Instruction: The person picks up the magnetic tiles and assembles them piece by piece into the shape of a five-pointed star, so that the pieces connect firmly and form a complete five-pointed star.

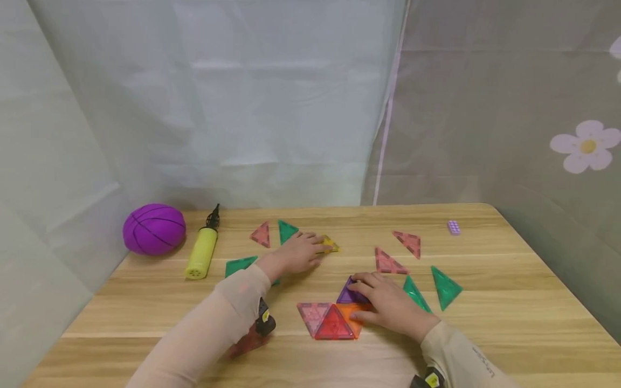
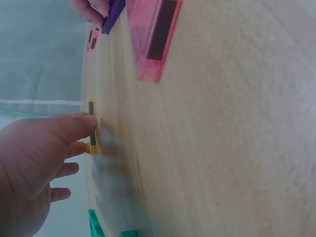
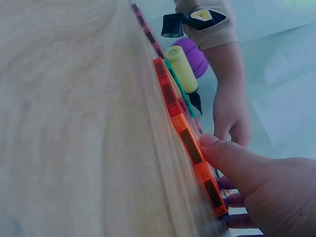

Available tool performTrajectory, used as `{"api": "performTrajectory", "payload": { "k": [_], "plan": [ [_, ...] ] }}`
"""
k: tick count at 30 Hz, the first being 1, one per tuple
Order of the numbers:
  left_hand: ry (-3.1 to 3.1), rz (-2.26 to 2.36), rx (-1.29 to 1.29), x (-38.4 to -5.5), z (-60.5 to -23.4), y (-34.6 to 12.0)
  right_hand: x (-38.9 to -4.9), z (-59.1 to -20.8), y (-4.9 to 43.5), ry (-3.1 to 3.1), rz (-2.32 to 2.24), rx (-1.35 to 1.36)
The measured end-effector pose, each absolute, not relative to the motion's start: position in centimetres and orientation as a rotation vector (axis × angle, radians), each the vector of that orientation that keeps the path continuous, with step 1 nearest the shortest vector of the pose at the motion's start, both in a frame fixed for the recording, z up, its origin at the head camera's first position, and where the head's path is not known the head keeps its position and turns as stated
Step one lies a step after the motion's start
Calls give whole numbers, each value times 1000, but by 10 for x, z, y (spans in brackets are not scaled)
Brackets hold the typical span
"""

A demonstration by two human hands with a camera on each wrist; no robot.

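My left hand (image 1: pixel 297 253) reaches to the far middle of the table, its fingers spread over a yellow triangular magnetic tile (image 1: pixel 331 243). Thumb and index finger touch that tile in the left wrist view. Nearer to me, my right hand (image 1: pixel 390 306) rests across two tiles: the fingertips lie on a purple triangular tile (image 1: pixel 346 294), the thumb on an orange one (image 1: pixel 359 327). Beside the orange tile a red tile (image 1: pixel 335 326) and a pink tile (image 1: pixel 311 313) join it edge to edge in a row. The right hand partly covers the purple and orange tiles.
Loose green tiles (image 1: pixel 446 288) and pink tiles (image 1: pixel 388 262) lie on both sides. A dark red tile (image 1: pixel 248 343) sits under the left forearm. Back left are a purple ball (image 1: pixel 154 229) and a yellow hand pump (image 1: pixel 202 253); back right, a small purple block (image 1: pixel 453 227).
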State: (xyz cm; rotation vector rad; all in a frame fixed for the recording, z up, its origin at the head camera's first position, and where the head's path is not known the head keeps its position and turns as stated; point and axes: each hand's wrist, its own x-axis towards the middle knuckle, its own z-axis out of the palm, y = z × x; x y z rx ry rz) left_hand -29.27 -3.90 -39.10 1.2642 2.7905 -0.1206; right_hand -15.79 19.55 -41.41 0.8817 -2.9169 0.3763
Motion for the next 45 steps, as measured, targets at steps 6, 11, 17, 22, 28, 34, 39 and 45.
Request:
{"api": "performTrajectory", "payload": {
  "k": [6,11,17,22,28,34,39,45],
  "plan": [
    [2830,-140,1350,-290,-390,-41,-158,-417,196,-2870,368,888],
    [2824,-222,1382,-285,-387,-44,-157,-416,194,-2899,372,883],
    [2812,-168,1418,-273,-384,-50,-157,-414,194,-2909,365,888],
    [2762,-63,1405,-262,-383,-53,-157,-412,194,-2897,368,879],
    [2731,-34,1385,-252,-382,-56,-157,-413,195,-2905,381,862],
    [2713,0,1413,-244,-382,-58,-157,-413,196,-2920,364,863],
    [2722,-15,1443,-239,-385,-63,-157,-413,196,-2909,359,875],
    [2707,-1,1470,-229,-386,-67,-157,-414,195,-2899,362,872]
  ]
}}
